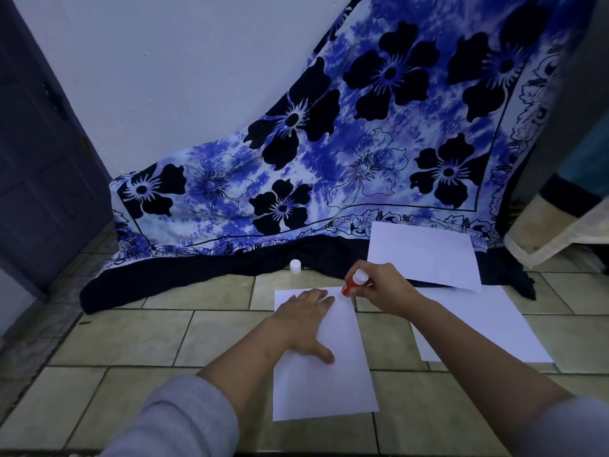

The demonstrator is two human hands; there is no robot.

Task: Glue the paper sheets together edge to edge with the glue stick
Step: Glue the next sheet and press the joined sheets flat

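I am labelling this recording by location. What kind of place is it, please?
Probably a room in a home, with the work done on the floor: beige tiles, a flowered blue cloth draped against a plain wall, and a dark door at the left.

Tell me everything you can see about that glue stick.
The glue stick is a small tube with a red body and a white upper end, plastic by the look. It seems uncapped: a white cap stands apart, to its left. The right hand grips it, tilted, with the white end up. Its lower end is down at the far right corner of the nearest sheet. Its label is too small to read.
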